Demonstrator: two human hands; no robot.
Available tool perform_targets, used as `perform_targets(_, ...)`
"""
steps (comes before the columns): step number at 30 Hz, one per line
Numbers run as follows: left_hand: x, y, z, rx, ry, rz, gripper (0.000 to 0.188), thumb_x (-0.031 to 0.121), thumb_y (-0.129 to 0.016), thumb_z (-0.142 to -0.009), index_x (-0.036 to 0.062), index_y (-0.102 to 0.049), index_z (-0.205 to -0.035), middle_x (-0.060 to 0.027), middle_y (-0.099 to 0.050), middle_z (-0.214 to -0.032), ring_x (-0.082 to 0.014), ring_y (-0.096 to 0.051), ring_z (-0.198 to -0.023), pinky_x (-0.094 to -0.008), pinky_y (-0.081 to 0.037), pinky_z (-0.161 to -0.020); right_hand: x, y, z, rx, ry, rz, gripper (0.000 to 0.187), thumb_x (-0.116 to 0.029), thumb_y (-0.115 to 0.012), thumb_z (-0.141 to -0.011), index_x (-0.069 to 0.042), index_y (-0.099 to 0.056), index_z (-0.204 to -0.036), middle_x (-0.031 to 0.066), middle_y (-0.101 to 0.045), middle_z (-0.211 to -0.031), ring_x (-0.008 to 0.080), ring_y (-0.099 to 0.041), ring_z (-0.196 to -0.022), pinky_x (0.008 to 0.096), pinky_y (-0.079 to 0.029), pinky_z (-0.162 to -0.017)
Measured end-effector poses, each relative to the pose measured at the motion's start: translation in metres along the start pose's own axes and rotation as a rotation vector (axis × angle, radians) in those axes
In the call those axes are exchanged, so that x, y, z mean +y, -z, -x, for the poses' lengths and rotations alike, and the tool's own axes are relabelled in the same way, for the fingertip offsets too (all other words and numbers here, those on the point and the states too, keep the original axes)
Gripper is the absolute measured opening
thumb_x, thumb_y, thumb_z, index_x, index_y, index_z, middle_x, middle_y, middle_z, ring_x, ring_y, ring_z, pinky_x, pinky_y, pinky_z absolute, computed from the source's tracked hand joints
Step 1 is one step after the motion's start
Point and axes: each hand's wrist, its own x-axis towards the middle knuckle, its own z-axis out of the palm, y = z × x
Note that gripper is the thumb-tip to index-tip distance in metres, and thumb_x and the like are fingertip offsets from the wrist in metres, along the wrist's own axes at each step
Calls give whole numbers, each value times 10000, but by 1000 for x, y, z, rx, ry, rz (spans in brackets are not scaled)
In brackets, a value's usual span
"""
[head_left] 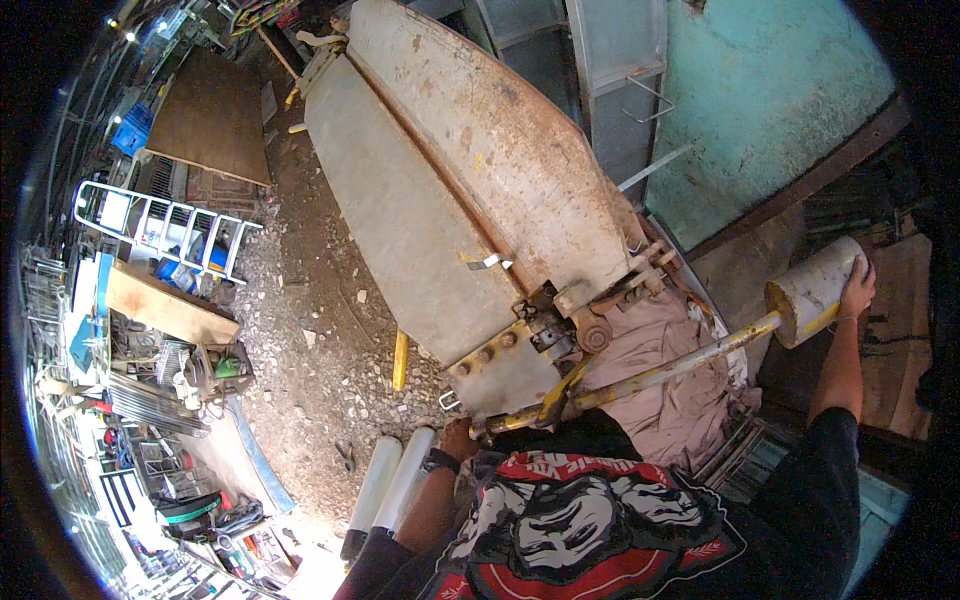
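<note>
A large sheet-metal folding brake (410, 200) stretches away from me, its worn grey and rusty plates meeting along a long seam. Bolts and a pivot joint (592, 334) sit at its near end. From there a scuffed yellow bar (665, 372) runs right to a heavy cylindrical counterweight (805, 295). My right hand (858, 288) grips the outer end of that counterweight, arm stretched out. Low in the middle, my left hand (460, 440) is closed beside the bar's left end; what lies inside its fingers is hidden. A dark band circles my left wrist.
Pinkish cloth (660, 390) lies under the bar. Two pale tubes (390, 480) stand by my left arm, with pliers (345, 457) on the gravelly ground. A stepladder (165, 230) and boards are at left. A green panel (770, 110) leans at the back right.
</note>
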Motion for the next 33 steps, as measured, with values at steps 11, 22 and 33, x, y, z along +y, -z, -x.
perform_targets(11, -7, 1, 0, -58, -16, -22, 641, 387, -771, -701, 48, -576, -1209, -237, -604, -1172, -403, -579, -1076, -478, -491, -902, 7, -9, -4, -42, -30, 14, 775, -693, -466, -852, -182, -419, -1432, 200, -414, -1434, 391, -338, -1325, 528, -233, -1088)
perform_targets(22, 14, 31, 19, -12, -36, -38, 537, 357, -716, -753, 56, -577, -1175, -226, -619, -1103, -418, -604, -984, -498, -511, -812, 47, -52, -7, -54, -88, 35, 852, -731, -469, -822, -160, -391, -1449, 228, -400, -1430, 403, -351, -1316, 555, -252, -1071)
perform_targets(33, 37, 46, 30, -16, 129, -158, 474, 174, -682, -693, 50, -584, -1140, -210, -605, -1099, -389, -554, -1092, -465, -474, -920, 61, -75, 3, -143, -166, 34, 829, -750, -452, -815, -229, -385, -1456, 228, -342, -1457, 427, -341, -1319, 533, -263, -1087)
